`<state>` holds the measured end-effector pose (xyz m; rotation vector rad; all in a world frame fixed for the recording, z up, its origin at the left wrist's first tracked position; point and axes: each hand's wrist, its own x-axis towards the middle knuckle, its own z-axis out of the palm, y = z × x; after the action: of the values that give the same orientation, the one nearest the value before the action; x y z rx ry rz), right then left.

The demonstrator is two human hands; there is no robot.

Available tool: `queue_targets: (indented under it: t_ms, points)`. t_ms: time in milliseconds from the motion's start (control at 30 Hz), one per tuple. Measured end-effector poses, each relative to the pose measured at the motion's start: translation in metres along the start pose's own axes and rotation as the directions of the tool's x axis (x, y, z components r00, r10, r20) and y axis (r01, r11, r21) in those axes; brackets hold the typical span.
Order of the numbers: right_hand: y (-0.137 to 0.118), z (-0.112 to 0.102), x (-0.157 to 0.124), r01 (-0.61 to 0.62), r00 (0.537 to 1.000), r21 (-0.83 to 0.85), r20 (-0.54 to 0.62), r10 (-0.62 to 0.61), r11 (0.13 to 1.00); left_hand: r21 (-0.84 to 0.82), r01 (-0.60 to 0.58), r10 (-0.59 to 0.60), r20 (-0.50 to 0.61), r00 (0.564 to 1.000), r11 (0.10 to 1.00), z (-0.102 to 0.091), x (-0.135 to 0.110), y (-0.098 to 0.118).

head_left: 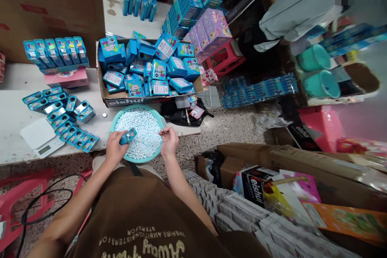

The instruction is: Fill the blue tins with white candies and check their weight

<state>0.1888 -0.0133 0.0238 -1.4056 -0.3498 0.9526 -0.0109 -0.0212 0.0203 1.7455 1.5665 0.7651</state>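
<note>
My left hand (116, 146) grips a small blue candy tin (128, 136) over the left side of a turquoise basin (121, 111). White candies (140, 129) fill the basin, which rests at the table edge against my body. At the basin's right rim is my right hand (169, 140), its fingers pinched together; whether anything small sits between them is too small to see. Left of the basin stand several blue tins with round openings (62, 119) in rows, beside a white digital scale (42, 138). A small round cap (104, 115) lies between them and the basin.
Behind the basin, a cardboard box (121, 102) is heaped with blue tins. More tins stand on a pink box (66, 78) at back left. Blue and purple packs (208, 30) are stacked on a red stool (225, 58). Another person (290, 16) is at right. Cartons crowd the lower right.
</note>
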Motion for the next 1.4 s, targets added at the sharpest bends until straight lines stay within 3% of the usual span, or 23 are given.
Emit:
queue_targets:
  t_ms: [133,233,300,400,633,733,867,967,1067,1267,1400]
  points:
    - [0.006,0.001,0.0,0.028,0.999,-0.051,0.048,-0.026,0.998,-0.029,-0.06,0.06,-0.001,0.998,0.998,-0.003,-0.005,0.004]
    - [0.013,0.002,0.0,-0.046,0.998,0.005,0.033,0.045,0.999,-0.024,-0.104,0.104,0.031,0.994,0.994,-0.006,-0.005,0.007]
    - [0.016,0.001,0.001,-0.095,0.995,0.031,0.019,0.095,0.995,0.012,-0.094,0.093,0.051,0.994,0.996,-0.007,-0.004,0.007]
    - [0.021,-0.002,0.002,-0.123,0.992,0.023,0.005,0.123,0.992,0.024,-0.014,0.014,-0.017,1.0,1.0,-0.008,-0.004,0.006]
    - [0.031,-0.011,0.005,-0.166,0.986,-0.088,0.001,0.167,0.982,-0.238,-0.035,0.004,-0.128,0.992,0.971,-0.009,-0.013,0.0]
    - [0.039,-0.017,0.007,-0.163,0.984,-0.177,0.034,0.172,0.971,-0.205,-0.002,-0.046,-0.231,0.972,0.979,-0.018,-0.014,-0.016]
    - [0.055,-0.028,0.014,-0.077,0.982,-0.401,0.127,0.138,0.913,0.019,0.188,-0.163,-0.424,0.891,0.982,-0.041,-0.005,-0.046]
    - [0.066,-0.034,0.018,-0.013,0.978,-0.531,0.169,0.121,0.847,0.124,0.3,-0.208,-0.479,0.853,0.946,-0.053,0.011,-0.072]
    - [0.074,-0.036,0.02,0.066,0.971,-0.575,0.227,0.081,0.815,0.226,0.294,-0.167,-0.452,0.876,0.929,-0.055,0.031,-0.099]
    - [0.083,-0.032,0.02,0.18,0.957,-0.628,0.29,0.014,0.757,0.388,0.231,-0.122,-0.286,0.951,0.892,-0.05,0.06,-0.143]
    - [0.088,-0.034,0.023,0.256,0.943,-0.67,0.331,-0.028,0.696,0.505,0.301,-0.124,-0.354,0.927,0.809,-0.047,0.064,-0.15]
